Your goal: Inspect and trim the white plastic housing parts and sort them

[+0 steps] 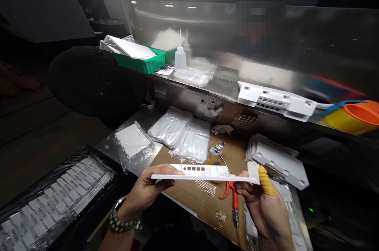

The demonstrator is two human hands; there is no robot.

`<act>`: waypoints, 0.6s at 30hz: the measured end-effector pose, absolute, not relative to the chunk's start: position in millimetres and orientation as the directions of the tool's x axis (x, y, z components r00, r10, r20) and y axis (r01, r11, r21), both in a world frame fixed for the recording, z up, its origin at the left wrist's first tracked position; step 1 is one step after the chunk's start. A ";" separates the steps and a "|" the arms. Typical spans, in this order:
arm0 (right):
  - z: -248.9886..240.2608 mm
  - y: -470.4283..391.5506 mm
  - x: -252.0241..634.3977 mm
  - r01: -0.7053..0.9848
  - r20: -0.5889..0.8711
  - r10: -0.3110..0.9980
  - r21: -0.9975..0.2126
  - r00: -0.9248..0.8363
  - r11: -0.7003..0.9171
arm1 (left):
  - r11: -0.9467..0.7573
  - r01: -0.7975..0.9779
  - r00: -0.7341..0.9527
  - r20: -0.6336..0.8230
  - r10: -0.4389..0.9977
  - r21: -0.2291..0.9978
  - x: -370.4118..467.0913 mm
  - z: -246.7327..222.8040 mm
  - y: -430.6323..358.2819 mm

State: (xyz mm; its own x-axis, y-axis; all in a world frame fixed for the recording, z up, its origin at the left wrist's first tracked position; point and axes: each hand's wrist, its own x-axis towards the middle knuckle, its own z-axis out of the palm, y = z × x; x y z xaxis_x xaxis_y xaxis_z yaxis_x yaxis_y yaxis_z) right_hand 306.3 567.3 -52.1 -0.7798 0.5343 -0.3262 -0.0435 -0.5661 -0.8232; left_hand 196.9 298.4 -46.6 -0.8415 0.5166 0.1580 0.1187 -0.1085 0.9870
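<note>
A white plastic housing panel [204, 177] with a row of small square port holes is held level between my two hands, seen nearly edge-on. My left hand [151, 187] grips its left end, thumb on top and fingers beneath. At the other end my right hand [265, 199] is closed on the panel, a yellow cover on one finger and a small white cloth-like piece [254, 171] at the fingertips. Whether that piece is separate from the panel I cannot tell. Below the panel lies a red air blow gun [233, 195] on the cardboard [189, 199].
Clear plastic bags [195, 140] and a bagged white panel [133, 140] lie on the bench. White housings [278, 160] are stacked at right. Bagged parts fill a black-lined box [53, 199] at left. A shelf [219, 92] holds a green bin [145, 64], squeeze bottle [180, 59] and another housing [275, 100].
</note>
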 end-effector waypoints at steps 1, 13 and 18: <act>-53.0 568.4 306.3 -0.041 -0.330 0.538 -0.824 -0.775 -0.565 | -0.118 0.118 -0.832 0.163 0.530 0.986 195.6 -48.8 297.3; -64.6 557.9 313.7 -0.321 0.002 0.629 -0.861 -0.777 -0.394 | -0.669 -0.429 -0.893 -0.173 0.416 0.606 200.1 -66.0 314.6; -78.5 570.9 318.4 -0.216 0.100 0.483 -0.957 -0.870 -0.192 | -0.498 -0.796 -0.593 -0.284 0.753 0.344 184.8 -59.1 314.4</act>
State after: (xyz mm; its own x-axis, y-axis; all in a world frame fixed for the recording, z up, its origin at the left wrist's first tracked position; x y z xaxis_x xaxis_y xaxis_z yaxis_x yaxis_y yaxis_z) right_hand 318.4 570.9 -78.5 -0.8702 0.4825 0.0996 -0.2163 -0.1924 -0.9572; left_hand 184.8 314.4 -59.1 -0.5934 0.7531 -0.2841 -0.7963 -0.4977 0.3439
